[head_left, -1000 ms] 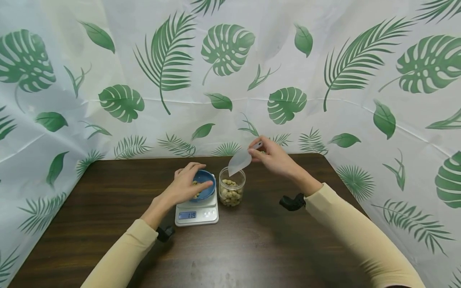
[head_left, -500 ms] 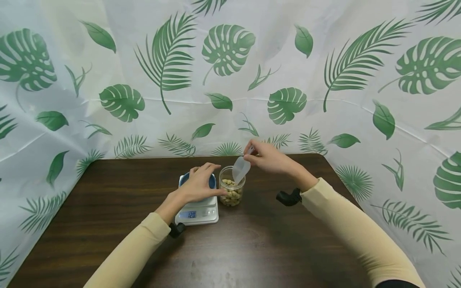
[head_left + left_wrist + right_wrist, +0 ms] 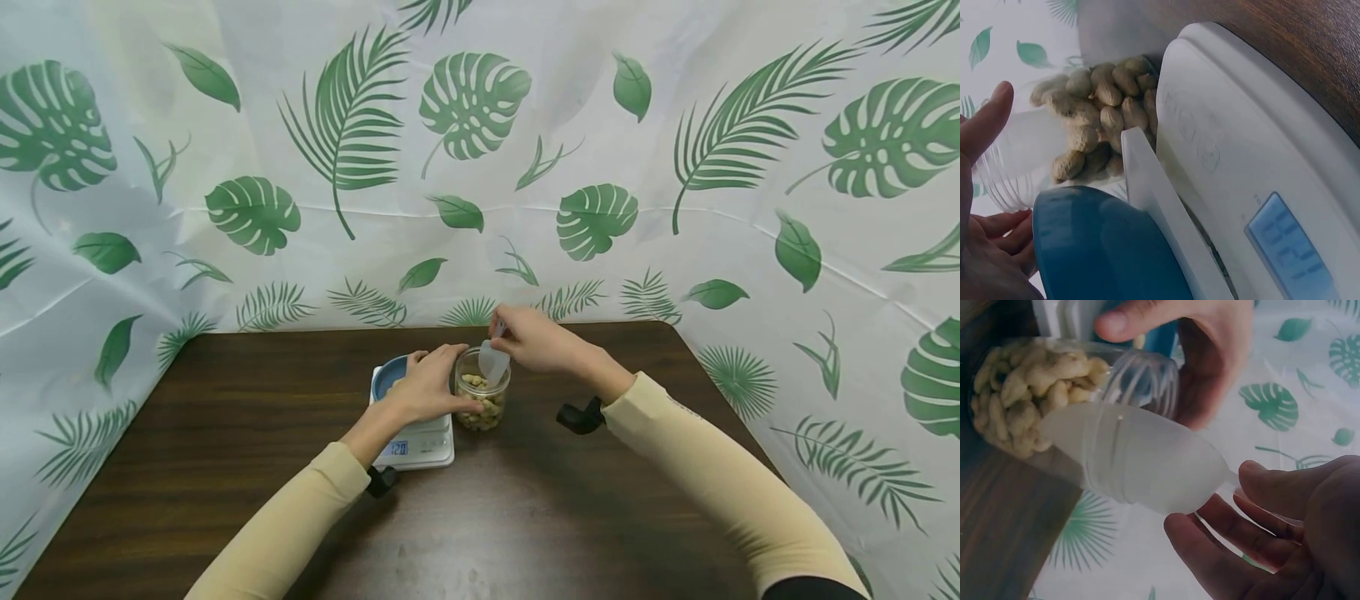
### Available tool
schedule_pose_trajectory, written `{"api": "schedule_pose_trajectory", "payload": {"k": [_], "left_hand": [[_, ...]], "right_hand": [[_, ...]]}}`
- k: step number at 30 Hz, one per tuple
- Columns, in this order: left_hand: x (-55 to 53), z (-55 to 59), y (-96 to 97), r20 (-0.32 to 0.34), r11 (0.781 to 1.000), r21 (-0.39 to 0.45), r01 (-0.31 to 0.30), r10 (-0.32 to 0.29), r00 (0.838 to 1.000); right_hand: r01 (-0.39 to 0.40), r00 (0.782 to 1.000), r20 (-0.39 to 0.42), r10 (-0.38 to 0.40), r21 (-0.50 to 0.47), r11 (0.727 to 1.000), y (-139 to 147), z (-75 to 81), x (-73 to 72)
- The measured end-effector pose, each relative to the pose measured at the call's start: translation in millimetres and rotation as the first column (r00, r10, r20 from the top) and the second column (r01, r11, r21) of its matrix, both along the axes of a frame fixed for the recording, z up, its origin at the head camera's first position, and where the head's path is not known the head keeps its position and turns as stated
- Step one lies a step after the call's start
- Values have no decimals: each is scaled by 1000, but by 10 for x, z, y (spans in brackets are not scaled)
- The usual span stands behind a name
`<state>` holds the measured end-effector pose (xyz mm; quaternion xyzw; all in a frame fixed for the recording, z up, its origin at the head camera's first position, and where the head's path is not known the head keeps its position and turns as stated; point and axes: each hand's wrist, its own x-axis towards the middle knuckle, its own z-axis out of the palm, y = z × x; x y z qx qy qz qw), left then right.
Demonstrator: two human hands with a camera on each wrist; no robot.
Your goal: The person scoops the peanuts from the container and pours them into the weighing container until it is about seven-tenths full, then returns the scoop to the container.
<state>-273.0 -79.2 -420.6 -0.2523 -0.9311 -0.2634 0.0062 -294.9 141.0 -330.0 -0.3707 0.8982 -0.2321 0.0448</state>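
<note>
A clear jar (image 3: 482, 415) of unshelled peanuts (image 3: 1110, 100) stands on the table, beside the scale. My left hand (image 3: 429, 388) holds the jar near its neck, the thumb along the front side and the fingers behind the rim. With thumb and fingers my right hand (image 3: 536, 340) pinches the handle of a frosted plastic scoop (image 3: 1166, 456). The scoop's blade dips through the jar's mouth, its tip close to the peanuts. A blue bowl (image 3: 1097, 244) rests on the white kitchen scale (image 3: 427, 454), partly hidden behind my left hand in the head view.
The scale's lit display (image 3: 1291, 250) faces the front. Dark wood-grain table (image 3: 510, 517) surrounds the objects. Behind its far edge hangs a white curtain (image 3: 495, 242) printed with green leaves.
My left hand has left the bowl and moved right to the jar. My right hand has lowered the scoop from above the jar into its mouth.
</note>
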Motion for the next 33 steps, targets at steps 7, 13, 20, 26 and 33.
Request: {"api": "schedule_pose_trajectory", "payload": {"k": [7,13,20,26,33], "left_hand": [[4,-25,36,3,1000,10,-3,3,1000],[9,-6,29,13,999,37,-14,14,1000],[5,-22,33,29,998,63,-18,16,999],[4,-32,45,23,997,70,-22,21,1000],[2,-21,42,31,996,80,-25,23,999]], "right_hand": [[-31,999,-31,32,38,999,-78,-112,0],[-59,998,-33,61,47,997,-165,-141,-7],[-45,999,3,45,93,995,-211,-141,11],[-15,1000,-14,18,168,986,-200,-116,29],[-92,996,1,93,130,987,-173,-228,-22]]}}
